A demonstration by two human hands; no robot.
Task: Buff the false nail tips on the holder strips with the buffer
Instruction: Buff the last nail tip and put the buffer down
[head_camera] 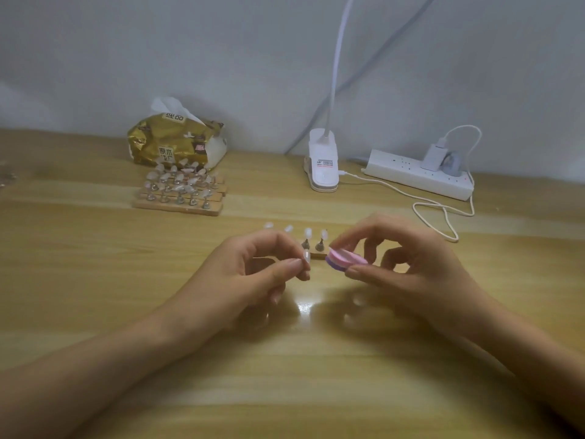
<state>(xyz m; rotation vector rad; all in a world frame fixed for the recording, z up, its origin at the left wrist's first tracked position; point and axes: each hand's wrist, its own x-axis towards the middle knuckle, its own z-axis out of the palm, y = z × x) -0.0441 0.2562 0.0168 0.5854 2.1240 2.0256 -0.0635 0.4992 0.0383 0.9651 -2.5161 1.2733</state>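
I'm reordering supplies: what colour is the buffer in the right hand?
The buffer is pink on top, purple underneath; the head view shows it.

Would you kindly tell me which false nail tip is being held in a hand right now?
The nail tip pinched in the left hand, right beside the pink buffer; all the others stand on their holder strips farther back.

Pink-and-purple buffer [345,260]; gold tissue pack [175,139]; white power strip [418,174]; wood-grain table [95,264].
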